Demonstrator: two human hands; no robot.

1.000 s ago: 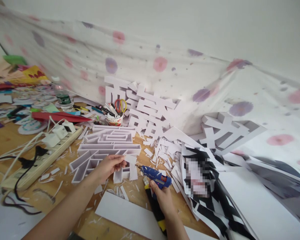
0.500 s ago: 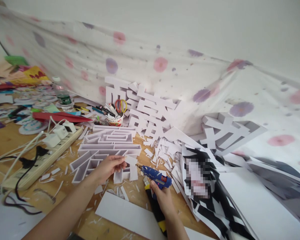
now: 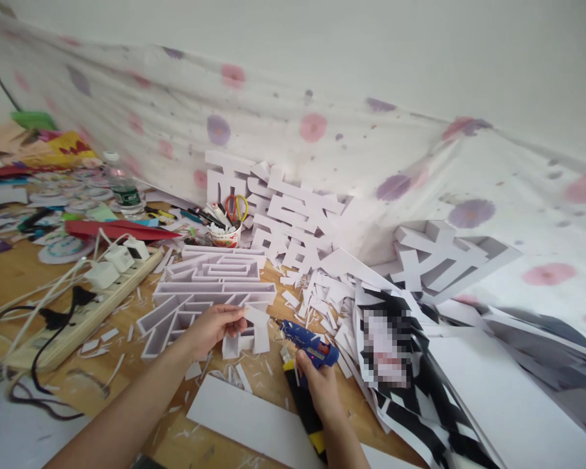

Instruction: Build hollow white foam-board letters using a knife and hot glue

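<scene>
My left hand (image 3: 227, 324) pinches a small white foam-board piece (image 3: 257, 316) between thumb and fingers, over the lower right part of a white hollow character form (image 3: 215, 286) with raised walls. In my right hand (image 3: 317, 381) is a blue hot glue gun (image 3: 305, 340), my fingers wrapped round its grip. Its nozzle points left, a short way from the white piece and apart from it. A small red light glows on the gun's body. Beneath the right hand lies a black-and-yellow tool handle (image 3: 305, 413), partly hidden, on a white board strip (image 3: 249, 417).
A power strip (image 3: 88, 312) with plugs and cables runs along the left. Behind the form stand a paper cup (image 3: 226, 236) with scissors and finished white characters (image 3: 293, 215). White offcuts (image 3: 325, 296) and a black-and-white sheet (image 3: 420, 397) lie to the right.
My right hand has drawn the glue gun slightly to the right, so its nozzle is a little farther from the white piece. My left hand stays in almost the same place.
</scene>
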